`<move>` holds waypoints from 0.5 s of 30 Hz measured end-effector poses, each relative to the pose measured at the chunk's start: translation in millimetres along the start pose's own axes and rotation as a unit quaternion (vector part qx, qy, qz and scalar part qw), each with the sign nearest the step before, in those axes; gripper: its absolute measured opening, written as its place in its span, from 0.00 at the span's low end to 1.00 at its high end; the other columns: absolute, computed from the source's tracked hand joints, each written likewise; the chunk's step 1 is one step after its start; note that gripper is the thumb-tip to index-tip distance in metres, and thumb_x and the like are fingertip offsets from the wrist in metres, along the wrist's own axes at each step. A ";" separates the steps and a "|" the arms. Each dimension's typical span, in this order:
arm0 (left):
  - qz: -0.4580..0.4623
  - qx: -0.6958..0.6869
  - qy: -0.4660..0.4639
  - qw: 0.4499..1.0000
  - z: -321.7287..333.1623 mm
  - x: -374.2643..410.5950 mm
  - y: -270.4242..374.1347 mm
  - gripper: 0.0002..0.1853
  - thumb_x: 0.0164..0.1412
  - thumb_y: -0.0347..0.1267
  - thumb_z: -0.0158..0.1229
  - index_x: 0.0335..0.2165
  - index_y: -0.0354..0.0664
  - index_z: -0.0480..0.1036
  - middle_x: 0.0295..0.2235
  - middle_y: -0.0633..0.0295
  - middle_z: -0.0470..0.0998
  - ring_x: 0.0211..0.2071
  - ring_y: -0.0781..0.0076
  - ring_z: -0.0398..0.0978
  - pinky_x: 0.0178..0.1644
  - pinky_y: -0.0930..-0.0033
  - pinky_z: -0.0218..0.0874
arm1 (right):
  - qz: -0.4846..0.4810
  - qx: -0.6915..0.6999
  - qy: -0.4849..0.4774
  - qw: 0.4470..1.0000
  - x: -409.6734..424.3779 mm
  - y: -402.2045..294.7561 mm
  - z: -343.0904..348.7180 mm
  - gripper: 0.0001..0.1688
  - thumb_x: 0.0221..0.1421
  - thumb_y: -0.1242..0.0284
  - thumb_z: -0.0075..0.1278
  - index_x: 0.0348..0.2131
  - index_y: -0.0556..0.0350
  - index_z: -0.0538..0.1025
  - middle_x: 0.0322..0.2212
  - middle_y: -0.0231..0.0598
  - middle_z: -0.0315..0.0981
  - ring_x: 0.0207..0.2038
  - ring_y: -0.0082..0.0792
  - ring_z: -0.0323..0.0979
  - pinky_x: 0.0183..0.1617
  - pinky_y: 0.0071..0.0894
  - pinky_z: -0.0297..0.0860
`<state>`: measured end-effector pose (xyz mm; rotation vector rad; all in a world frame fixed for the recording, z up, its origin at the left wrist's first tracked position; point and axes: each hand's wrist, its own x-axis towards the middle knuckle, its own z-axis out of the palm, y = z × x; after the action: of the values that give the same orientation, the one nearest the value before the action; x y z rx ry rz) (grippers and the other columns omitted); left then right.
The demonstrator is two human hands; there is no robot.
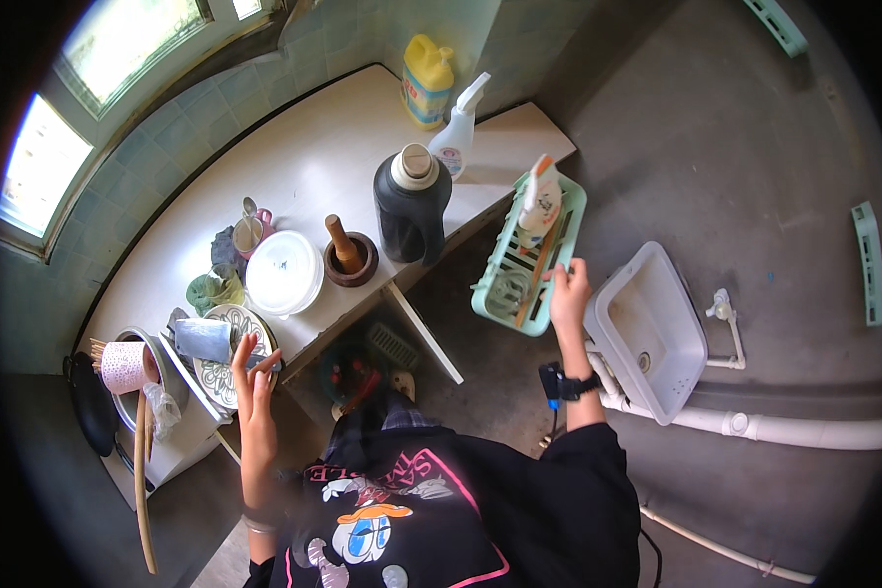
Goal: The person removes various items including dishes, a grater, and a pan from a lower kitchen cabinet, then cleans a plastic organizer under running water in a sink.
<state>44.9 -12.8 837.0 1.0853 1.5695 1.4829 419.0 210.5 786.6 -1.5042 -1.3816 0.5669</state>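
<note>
My right hand (569,294) grips the near side of a mint-green plastic basket (577,202) beyond the counter's front edge. Inside the basket are a white-and-orange packet (541,198), thin wooden sticks (533,283) and a clear object (507,290). My left hand (256,393) is raised with its fingers apart, holding nothing. It overlaps the patterned plates (213,386) and the handle of a cleaver (202,339) lying across them; whether it touches the handle cannot be told.
The white counter (301,162) carries a mortar with wooden pestle (345,253), lidded tub (283,272), dark flask (410,213), spray bottle (454,140), yellow jug (426,84) and mug (248,235). A cabinet door (422,334) sticks out below. A wall sink (650,338) is at right.
</note>
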 end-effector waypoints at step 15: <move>-0.045 0.042 0.143 0.988 -4.3 -13.9 -4.6 0.28 0.62 0.42 0.37 0.57 0.42 0.47 0.55 0.51 0.54 0.45 0.65 0.68 0.52 0.62 0.53 | 0.046 -0.106 -0.011 0.993 111.2 92.0 160.6 0.11 0.58 0.69 0.35 0.37 0.58 0.60 0.28 0.56 0.70 0.31 0.56 0.69 0.33 0.51 0.63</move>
<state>45.9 -27.2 832.1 0.8616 1.8690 1.5752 354.3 380.2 669.9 -1.7443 -1.4302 0.5072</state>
